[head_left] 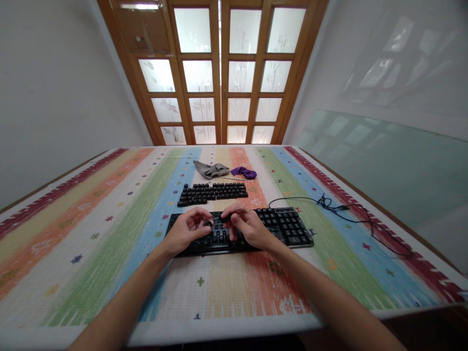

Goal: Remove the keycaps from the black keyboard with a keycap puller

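Observation:
A black keyboard [290,229] lies across the striped cloth in front of me. Its left part is stripped of many keycaps, while the right part still carries them. Over the stripped part, my left hand [188,228] is closed, with a small black keycap [208,223] pinched between thumb and fingers. Close beside it my right hand [246,225] is also closed, thumb against fingers, above the middle of the keyboard. Something small and dark shows at its fingertips, too unclear to name. Behind the keyboard, loose black keycaps [214,191] lie set out in rows.
A grey cloth [211,169] and a purple cloth [244,172] lie beyond the keycap rows, with a thin rod-like thing [231,178] before them. The keyboard's black cable [360,209] trails right in loops. The patterned tablecloth [120,234] covers the table; walls flank it.

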The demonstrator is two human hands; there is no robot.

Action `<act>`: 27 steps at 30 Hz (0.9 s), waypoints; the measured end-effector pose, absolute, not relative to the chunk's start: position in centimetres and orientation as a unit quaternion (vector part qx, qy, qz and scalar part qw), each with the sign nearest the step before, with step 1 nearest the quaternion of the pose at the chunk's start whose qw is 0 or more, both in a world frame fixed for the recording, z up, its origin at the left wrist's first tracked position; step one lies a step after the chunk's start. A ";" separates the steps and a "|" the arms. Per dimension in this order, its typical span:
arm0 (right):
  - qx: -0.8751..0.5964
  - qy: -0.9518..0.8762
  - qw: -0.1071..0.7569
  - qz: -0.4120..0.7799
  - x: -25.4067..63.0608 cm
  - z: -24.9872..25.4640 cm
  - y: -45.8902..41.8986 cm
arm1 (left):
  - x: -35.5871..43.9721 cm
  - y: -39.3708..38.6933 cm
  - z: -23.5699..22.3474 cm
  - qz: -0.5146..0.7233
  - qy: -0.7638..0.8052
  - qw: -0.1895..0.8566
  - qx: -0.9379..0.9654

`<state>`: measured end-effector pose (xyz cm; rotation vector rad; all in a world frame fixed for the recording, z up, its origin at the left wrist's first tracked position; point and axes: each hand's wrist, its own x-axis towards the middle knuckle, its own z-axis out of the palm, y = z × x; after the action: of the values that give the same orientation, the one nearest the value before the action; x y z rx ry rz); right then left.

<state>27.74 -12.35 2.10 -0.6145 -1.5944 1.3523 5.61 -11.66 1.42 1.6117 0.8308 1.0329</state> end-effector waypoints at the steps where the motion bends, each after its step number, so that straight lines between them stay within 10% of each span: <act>1: -0.247 -0.650 0.465 0.548 27.7 2.1 -12.3 | 5.7 -11.6 1.4 0.431 0.338 0.514 0.660; 27: -0.321 -0.627 0.578 0.414 28.2 1.5 -12.7 | 8.1 -9.6 4.1 0.372 0.340 0.506 0.700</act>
<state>28.22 -12.71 1.54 -0.7500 -1.4661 0.9676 8.05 -9.55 4.11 1.6890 0.8204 0.8986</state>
